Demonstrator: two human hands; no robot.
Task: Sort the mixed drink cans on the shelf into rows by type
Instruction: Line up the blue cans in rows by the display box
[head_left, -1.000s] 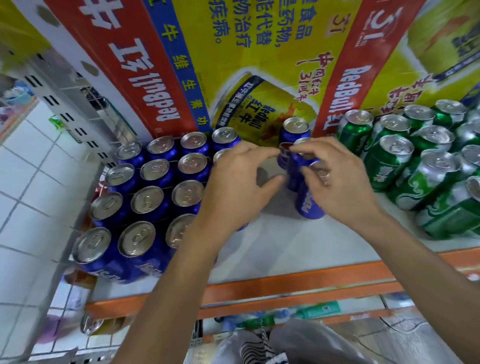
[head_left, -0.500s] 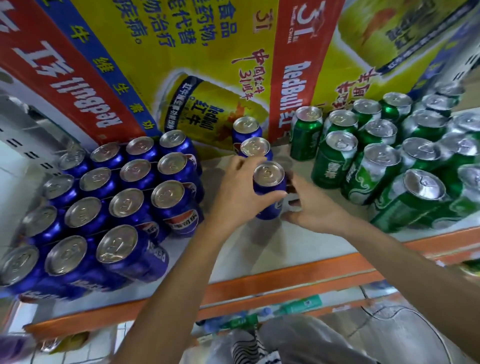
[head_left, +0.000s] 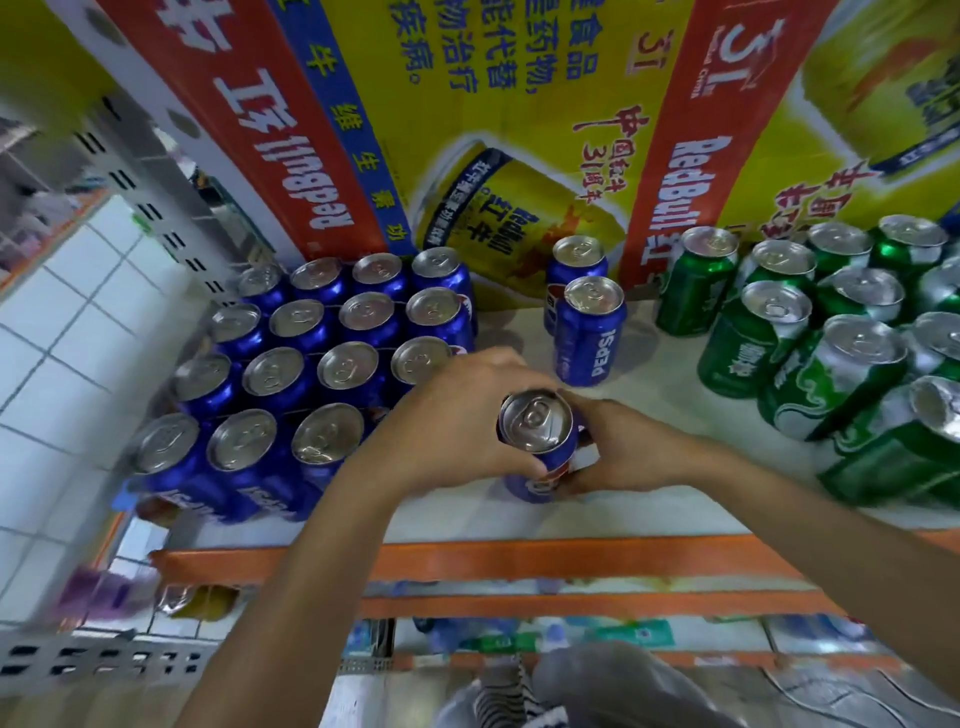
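Blue can (head_left: 535, 422), where is it?
Near the front of the shelf (head_left: 654, 384), in the open strip between the two groups of cans, top up. Whether its base touches the shelf I cannot tell.

And the hands?
Both arms reach in from below. The left hand (head_left: 452, 415) comes from the left, with its fingers curled round the can's side just under the rim. The right hand (head_left: 628, 452) wraps the other side lower down. The can is held between the two.

What else is on the shelf?
To the left a tight block of blue cans (head_left: 311, 364) stands in rows. Behind the held one, two more blue cans (head_left: 592, 332) stand one behind the other. To the right is a looser crowd of green cans (head_left: 810, 338).

And around it?
Yellow and red printed cartons (head_left: 519, 156) stand along the back. An orange rail (head_left: 519, 558) edges the shelf front, with blurred goods below it. White tiles (head_left: 62, 364) lie at the left.
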